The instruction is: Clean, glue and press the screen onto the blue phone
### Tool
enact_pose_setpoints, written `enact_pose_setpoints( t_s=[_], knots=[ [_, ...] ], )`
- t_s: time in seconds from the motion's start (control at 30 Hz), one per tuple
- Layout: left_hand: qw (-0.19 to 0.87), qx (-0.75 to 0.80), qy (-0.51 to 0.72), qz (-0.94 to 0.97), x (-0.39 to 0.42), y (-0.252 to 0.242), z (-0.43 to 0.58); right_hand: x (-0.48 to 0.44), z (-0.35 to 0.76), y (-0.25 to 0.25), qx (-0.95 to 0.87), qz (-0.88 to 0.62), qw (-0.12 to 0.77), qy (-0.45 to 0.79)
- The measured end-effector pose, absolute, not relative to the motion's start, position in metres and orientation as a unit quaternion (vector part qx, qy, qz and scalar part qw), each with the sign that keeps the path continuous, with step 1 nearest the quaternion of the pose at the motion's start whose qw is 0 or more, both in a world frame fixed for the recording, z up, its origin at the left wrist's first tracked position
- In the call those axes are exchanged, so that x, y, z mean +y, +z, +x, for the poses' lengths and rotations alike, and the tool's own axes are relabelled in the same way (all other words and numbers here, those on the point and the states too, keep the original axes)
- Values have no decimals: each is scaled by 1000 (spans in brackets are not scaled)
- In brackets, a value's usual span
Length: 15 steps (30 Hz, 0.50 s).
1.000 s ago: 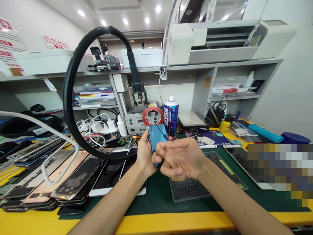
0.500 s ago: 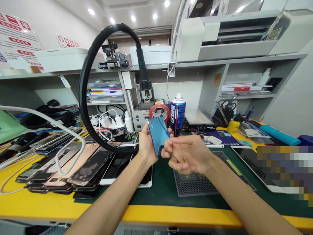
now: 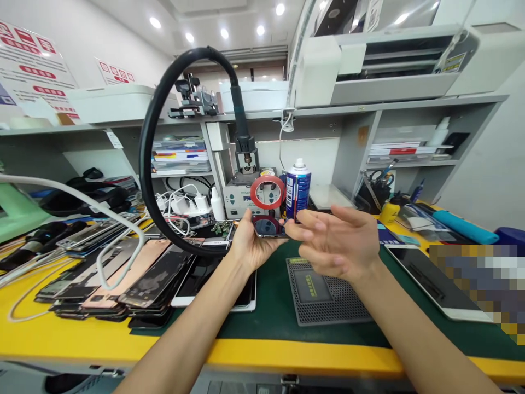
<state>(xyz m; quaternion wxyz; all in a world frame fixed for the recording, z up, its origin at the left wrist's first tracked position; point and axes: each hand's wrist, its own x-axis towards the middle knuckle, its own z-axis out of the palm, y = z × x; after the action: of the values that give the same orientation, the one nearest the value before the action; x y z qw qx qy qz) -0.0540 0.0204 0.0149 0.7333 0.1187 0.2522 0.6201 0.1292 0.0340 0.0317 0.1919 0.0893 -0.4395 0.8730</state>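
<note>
My left hand [image 3: 245,246] is closed around the sides of a smartphone [image 3: 267,227], held above the bench in the middle. The phone is tipped nearly flat, so I see only a thin, dark glossy face that mirrors a red ring. Just right of it is my right hand [image 3: 342,243], empty, its fingers spread and slightly bent. Its fingertips are close to the phone's right edge; I cannot tell whether they touch. Behind the phone are a roll of red tape [image 3: 254,191] and a blue spray can [image 3: 298,189].
Stacked phone parts [image 3: 135,273] lie at left, beside a white-framed tablet [image 3: 184,300]. A grey perforated mat [image 3: 303,314] rests on the green work mat [image 3: 270,323]. Another tablet [image 3: 435,284] lies at right. A thick black hose [image 3: 147,148] loops over the bench, and a white cable [image 3: 98,268] hangs at left.
The phone has tipped from showing its blue back to lying almost edge-on, with a dark face visible. My right hand has moved slightly right and up, its fingers spreading wider.
</note>
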Motion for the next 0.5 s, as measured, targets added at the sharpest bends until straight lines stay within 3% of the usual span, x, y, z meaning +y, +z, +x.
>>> enact_pose_setpoints(
  t_s=[0.33,0.5],
  knots=[
    [717,247,641,121,18,13,-50,29,126,31,-449,41,170,876],
    [718,260,632,131,17,14,-47,30,126,30,-461,147,145,863]
  ],
)
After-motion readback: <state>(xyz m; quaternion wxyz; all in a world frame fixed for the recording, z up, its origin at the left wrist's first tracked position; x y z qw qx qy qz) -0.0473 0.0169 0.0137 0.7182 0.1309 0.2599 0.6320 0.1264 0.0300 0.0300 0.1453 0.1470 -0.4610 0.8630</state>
